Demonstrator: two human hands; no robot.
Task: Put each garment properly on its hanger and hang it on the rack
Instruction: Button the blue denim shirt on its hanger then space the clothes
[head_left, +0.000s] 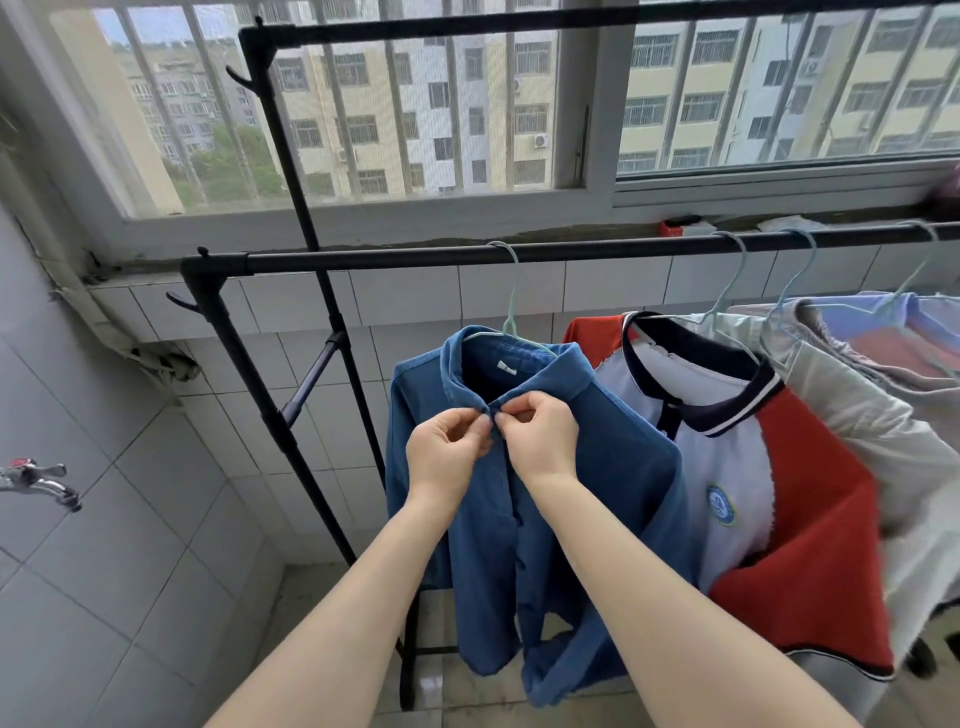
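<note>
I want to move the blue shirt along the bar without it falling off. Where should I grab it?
Probably best by the pale green hanger, at its thin neck just under the hook, reaching from the front. The hook sits over the black rack bar, so the blue shirt slides along with it. Both hands now pinch the shirt's front below the collar.

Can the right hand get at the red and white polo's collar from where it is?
Probably yes: the right hand pinches the blue shirt beside the polo, whose collar faces it uncovered.
</note>
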